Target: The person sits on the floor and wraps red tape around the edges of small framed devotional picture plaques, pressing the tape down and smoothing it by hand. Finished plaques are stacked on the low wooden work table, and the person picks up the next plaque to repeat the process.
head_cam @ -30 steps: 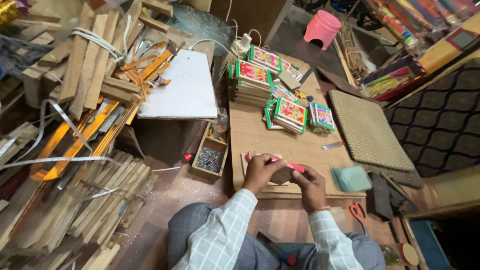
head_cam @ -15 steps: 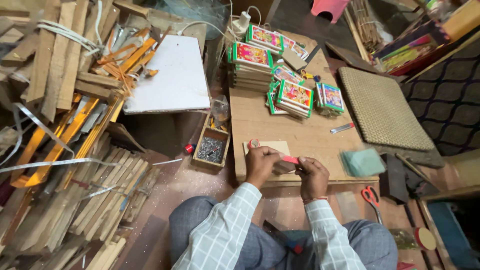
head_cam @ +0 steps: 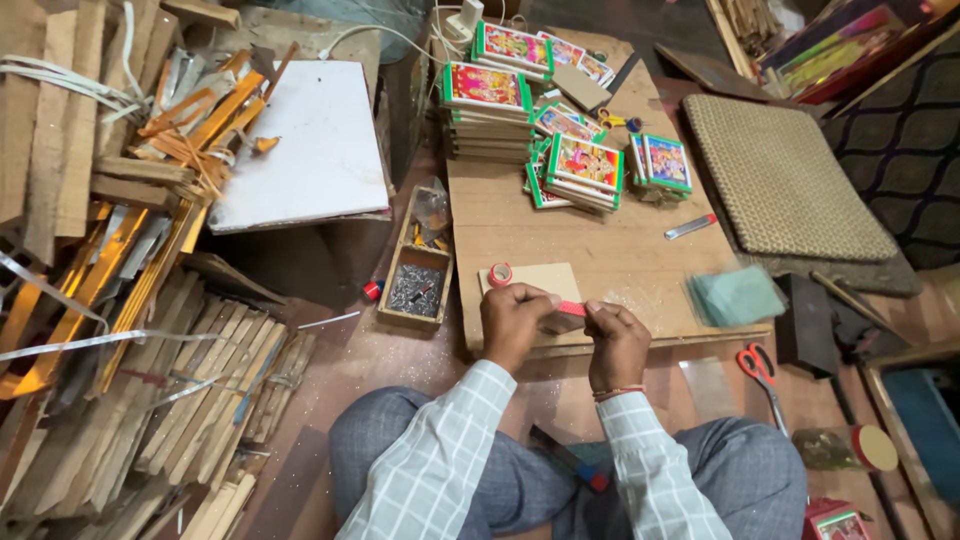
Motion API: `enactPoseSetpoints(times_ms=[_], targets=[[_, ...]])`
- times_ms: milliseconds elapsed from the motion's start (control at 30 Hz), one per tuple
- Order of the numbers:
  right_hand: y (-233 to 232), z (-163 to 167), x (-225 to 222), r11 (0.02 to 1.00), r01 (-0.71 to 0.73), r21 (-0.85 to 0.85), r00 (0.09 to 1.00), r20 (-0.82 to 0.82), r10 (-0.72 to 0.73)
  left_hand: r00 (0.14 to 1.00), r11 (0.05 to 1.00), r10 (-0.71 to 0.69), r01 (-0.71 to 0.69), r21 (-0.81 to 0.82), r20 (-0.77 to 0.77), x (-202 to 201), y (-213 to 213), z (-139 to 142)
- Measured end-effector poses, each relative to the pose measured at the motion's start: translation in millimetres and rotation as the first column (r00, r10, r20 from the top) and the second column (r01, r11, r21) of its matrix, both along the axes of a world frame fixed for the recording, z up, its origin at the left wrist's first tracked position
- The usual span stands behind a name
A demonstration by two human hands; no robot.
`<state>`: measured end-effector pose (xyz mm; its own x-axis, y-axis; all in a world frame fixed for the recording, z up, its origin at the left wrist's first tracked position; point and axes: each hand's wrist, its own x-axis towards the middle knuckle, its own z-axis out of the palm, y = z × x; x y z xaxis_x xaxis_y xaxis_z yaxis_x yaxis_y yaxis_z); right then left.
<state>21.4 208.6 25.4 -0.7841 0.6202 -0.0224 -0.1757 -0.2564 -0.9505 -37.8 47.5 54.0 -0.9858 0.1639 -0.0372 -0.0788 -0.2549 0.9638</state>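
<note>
Left hand [head_cam: 514, 320] and right hand [head_cam: 615, 340] both pinching 1 red tape strip [head_cam: 571, 308] taut over brown board [head_cam: 532, 281]; could twist, crease or stick to itself.

The bench [head_cam: 600, 250] lies directly ahead of the seated person, with the left hand [head_cam: 515, 320] and right hand [head_cam: 617, 340] close together over its near edge, the tape roll [head_cam: 500, 274] just behind the left hand, and the stacked framed pictures [head_cam: 560, 120] at the far end. The nail tray [head_cam: 415, 270] sits on the floor against the bench's left side, and the wood strips [head_cam: 130, 300] lie farther left. The woven mat [head_cam: 780, 180] lies right of the bench, and the scissors [head_cam: 762, 370] lie on the floor near its right front corner.
</note>
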Motion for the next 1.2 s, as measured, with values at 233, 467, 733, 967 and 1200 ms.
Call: enactPoseSetpoints(times_ms=[233,467,733,967,1200], targets=[[-3,-3,-4,0.987,0.069,-0.147,0.996,0.073,-0.059,0.995,0.982,0.003,-0.021,0.189,0.099,-4,14,-16],[-28,18,6,0.899,0.215,0.382,0.972,0.007,-0.235,0.990,0.975,-0.024,-0.007,0.221,0.140,-8,13,-9],[-52,50,22,-0.160,0.235,0.959,0.971,-0.237,0.008,0.997,0.988,-0.045,0.034,0.152,0.067,-20,14,-12],[-30,54,-1,0.013,0.050,0.999,0.999,-0.050,0.017,0.999,0.988,0.035,-0.029,-0.150,0.036,-15,1,6],[-13,51,-16,0.146,-0.110,0.983,0.992,0.101,0.071,0.694,0.864,-0.252,-0.153,-0.480,-0.674,-7,-27,14]])
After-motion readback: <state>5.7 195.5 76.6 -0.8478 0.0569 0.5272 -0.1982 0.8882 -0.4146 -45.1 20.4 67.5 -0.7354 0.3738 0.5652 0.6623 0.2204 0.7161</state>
